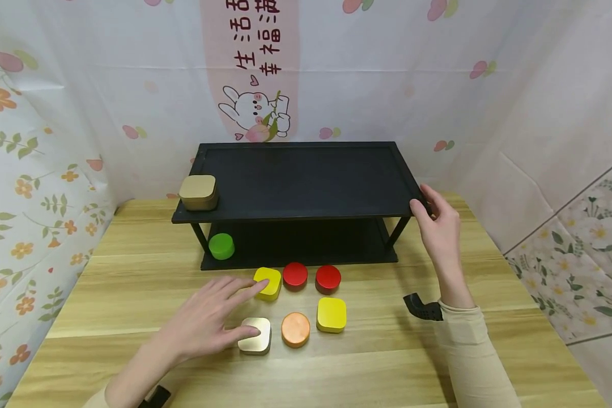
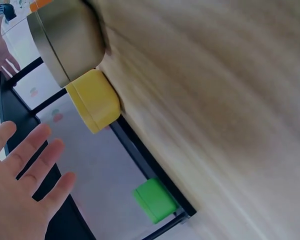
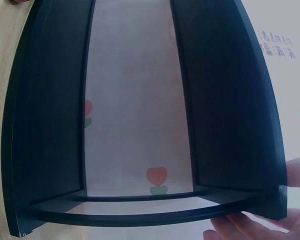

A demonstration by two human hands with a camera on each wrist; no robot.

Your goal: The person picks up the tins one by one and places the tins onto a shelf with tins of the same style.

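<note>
Shelf (right hand on corner)

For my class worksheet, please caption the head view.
Left hand spread near a yellow container and a beige container; right hand gripping a black two-tier shelf at one corner.

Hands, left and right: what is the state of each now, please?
Left hand: open, holding nothing.
Right hand: gripping the black shelf at its corner.
</note>
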